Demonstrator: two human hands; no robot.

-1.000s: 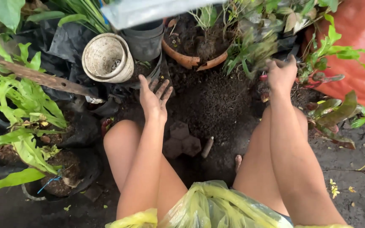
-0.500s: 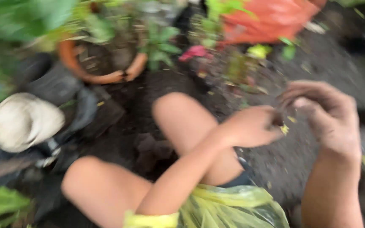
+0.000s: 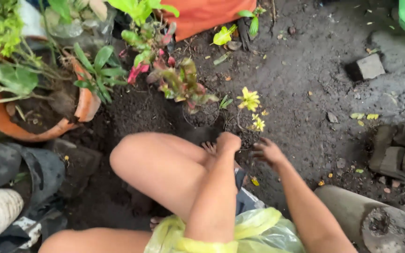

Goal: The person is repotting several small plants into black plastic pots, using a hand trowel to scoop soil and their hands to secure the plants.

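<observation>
Nearest the camera, a crumpled yellow plastic sheet (image 3: 240,232) covers the lap, with a bare knee (image 3: 155,161) raised above it. Just beyond the knee, the left hand (image 3: 227,142) is curled into a loose fist at the rim of a small black soil-filled plastic pot (image 3: 247,133) holding a yellow-leaved seedling (image 3: 251,104); the right hand (image 3: 268,152) hovers with spread, soil-dusted fingers at the pot's near right side, grasping nothing I can make out. The seedling looks slight, so a clumsy squeeze might tip the pot or snap the stem. Left of the pot stand a red-and-green croton (image 3: 181,84) and a chipped terracotta bowl (image 3: 48,124); behind it lies an orange woven sack (image 3: 202,14), with no label visible.
</observation>
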